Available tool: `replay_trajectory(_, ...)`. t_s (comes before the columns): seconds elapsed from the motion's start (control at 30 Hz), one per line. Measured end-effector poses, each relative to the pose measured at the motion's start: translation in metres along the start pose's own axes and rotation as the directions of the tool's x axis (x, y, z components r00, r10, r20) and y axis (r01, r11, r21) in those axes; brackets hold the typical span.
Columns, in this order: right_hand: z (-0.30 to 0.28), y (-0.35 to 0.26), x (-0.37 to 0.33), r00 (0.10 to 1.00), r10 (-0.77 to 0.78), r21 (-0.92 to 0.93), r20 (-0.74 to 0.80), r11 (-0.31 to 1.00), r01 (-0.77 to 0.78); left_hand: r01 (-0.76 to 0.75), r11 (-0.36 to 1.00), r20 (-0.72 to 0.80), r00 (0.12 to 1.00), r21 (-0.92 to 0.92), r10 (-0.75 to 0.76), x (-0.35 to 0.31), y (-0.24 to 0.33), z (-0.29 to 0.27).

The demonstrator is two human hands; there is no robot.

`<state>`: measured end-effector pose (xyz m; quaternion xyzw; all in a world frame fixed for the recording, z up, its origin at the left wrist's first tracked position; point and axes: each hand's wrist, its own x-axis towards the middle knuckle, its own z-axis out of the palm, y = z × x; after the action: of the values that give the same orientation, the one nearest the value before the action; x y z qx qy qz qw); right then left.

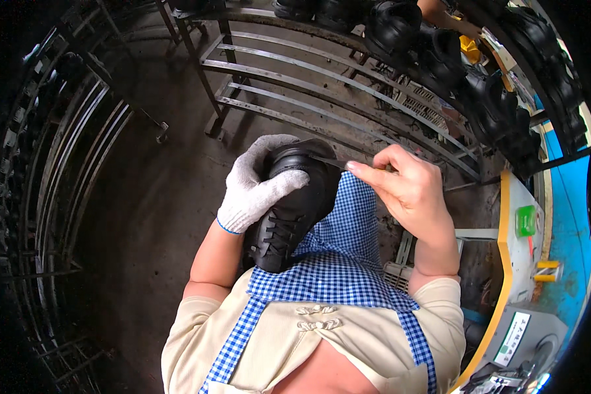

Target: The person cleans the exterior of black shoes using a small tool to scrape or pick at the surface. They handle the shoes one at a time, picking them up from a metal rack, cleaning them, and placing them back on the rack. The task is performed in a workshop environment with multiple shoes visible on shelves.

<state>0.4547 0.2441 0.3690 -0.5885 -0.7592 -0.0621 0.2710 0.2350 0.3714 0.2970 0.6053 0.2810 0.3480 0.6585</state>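
Observation:
A black laced shoe point(289, 210) is tilted in front of my blue checked apron point(328, 281), its laces at the end nearer me. My left hand point(253, 184), in a whitish knit glove, wraps round the shoe with the thumb across its upper part. My bare right hand point(410, 190) pinches a thin dark strip or slim tool point(328, 161) between thumb and fingers. Its far end touches the shoe near the far rim. Whether it is a loose tool or part of the shoe, I cannot make out.
Black shoes point(393, 29) line a metal rack point(276, 62) ahead and to the right. Another rack point(79, 171) stands at left. At right, a yellow-edged workbench point(505, 249) carries a green container point(525, 220), a yellow spool point(547, 270) and a grey machine point(522, 345).

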Motion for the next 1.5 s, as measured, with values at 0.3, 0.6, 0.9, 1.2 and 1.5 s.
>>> replay_trajectory(0.3,0.007,0.006,0.004,0.999,-0.029,0.044,-0.013,0.999,0.030,0.000,1.000,0.007,1.000,-0.015,0.000,0.001,-0.005,-0.001)
replay_trajectory(0.6,0.042,0.021,-0.005,0.968,0.165,0.395,-0.190,0.915,-0.079,0.013,0.999,-0.013,1.000,-0.033,-0.013,0.003,-0.004,-0.003)
replay_trajectory(0.9,0.157,0.012,-0.038,0.874,0.443,0.814,0.199,0.422,-0.399,-0.073,0.997,0.008,0.997,0.008,0.072,0.026,-0.012,-0.004)
replay_trajectory(1.2,0.181,0.069,-0.038,0.536,0.792,0.952,0.294,-0.190,-0.242,-0.026,0.960,0.172,0.982,-0.279,0.077,-0.026,-0.077,-0.047)
replay_trajectory(1.5,0.153,0.056,-0.007,0.701,0.652,0.946,0.288,-0.081,-0.313,0.019,0.866,-0.317,0.926,-0.500,-0.204,-0.035,-0.081,-0.035)
